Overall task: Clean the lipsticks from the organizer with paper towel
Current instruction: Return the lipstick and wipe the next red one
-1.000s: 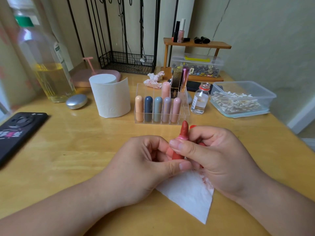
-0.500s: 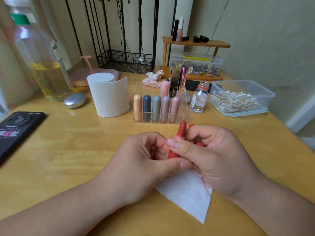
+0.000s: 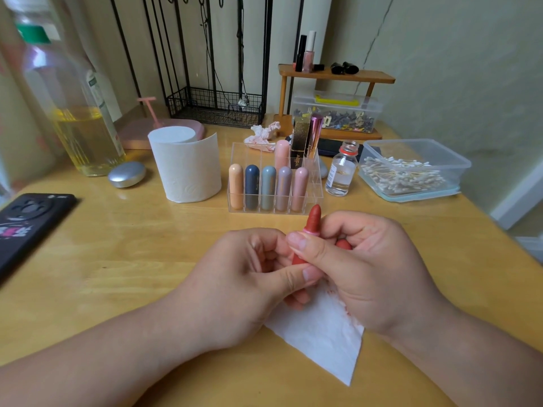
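The left hand and right hand are pinching one uncapped red lipstick above a stained paper towel near the tabletop's front edge, while several lipsticks are waiting in the clear organizer mid-tabletop, likely leaving most work undone.

Left hand and right hand meet at centre, fingers of both curled, pinching 1 lipstick.

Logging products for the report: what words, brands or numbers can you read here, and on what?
"ydby": gold letters running sideways, as best it reads, on the black and gold lipstick in the organizer.
Small glass bottle: label print too small to read.
Big bottle: label blurred.
Phone: pink graphic, unreadable.
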Demonstrator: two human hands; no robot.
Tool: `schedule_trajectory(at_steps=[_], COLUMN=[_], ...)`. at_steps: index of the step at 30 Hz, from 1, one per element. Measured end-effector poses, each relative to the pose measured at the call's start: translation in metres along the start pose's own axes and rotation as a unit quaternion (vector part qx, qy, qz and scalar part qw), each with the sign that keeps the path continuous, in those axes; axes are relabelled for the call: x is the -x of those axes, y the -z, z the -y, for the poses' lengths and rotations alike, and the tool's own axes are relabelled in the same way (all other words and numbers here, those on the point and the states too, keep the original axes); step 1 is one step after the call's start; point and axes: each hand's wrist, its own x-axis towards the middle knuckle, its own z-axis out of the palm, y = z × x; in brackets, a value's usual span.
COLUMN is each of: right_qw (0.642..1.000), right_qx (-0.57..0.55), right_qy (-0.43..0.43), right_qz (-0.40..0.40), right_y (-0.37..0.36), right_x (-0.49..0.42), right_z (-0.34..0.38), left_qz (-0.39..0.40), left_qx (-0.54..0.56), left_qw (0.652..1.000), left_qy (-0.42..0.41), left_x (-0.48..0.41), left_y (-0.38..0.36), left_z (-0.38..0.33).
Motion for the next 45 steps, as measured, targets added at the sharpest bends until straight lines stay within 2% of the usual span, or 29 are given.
schedule_trajectory(at_steps=[4,7,10,15,19,21,24,27,30,35,38,41,45], right_qw=[1.0,0.999,0.999,0.996,0.996,0.996,0.997,0.998,0.997,0.995,0.996,0.993,0.988], right_qx=[-0.012,0.032,0.029,0.091,0.083,0.08,0.056,-0.01,-0.023,0.064,0.065,0.109,0.148], right_qy=[0.001,-0.001,-0.007,0.01,0.017,0.016,0.004,-0.017,-0.007,0.024,0.027,0.031,0.016], right_qz=[0.018,0.023,0.03,0.014,0.031,0.039,0.048,0.064,0.068,0.067,0.059,0.017,-0.035], right_y=[0.004,0.012,0.014,0.013,0.011,0.011,0.012,0.01,0.009,0.011,0.011,0.006,0.003], right_x=[0.0,0.0,0.002,0.003,0.006,0.006,0.006,0.007,0.008,0.007,0.008,0.007,0.007], right_z=[0.004,0.009,0.009,0.006,0.006,0.007,0.011,0.017,0.019,0.017,0.018,0.017,0.015], left_qz=[0.013,0.055,0.083,0.009,-0.029,0.004,0.118,0.147,0.106,0.071,0.043,0.009,-0.024], left_qx=[0.009,0.047,0.019,0.022,0.048,0.057,0.076,0.074,0.058,0.045,0.043,0.028,-0.008], left_qw=[1.0,0.997,0.996,0.999,0.998,0.998,0.99,0.986,0.993,0.996,0.998,1.0,0.999], left_qy=[-0.014,-0.006,-0.002,-0.023,-0.036,-0.027,0.002,0.017,0.003,-0.032,-0.028,-0.003,-0.021], left_x=[0.001,0.003,0.004,0.003,0.003,0.003,0.005,0.008,0.006,0.008,0.006,0.005,0.008], left_y=[0.001,0.005,0.007,0.001,-0.004,-0.003,0.003,0.007,0.004,-0.001,-0.001,0.0,-0.003], left_z=[-0.001,0.0,0.002,0.002,0.004,0.001,-0.003,-0.004,-0.001,-0.005,-0.006,-0.006,-0.007])
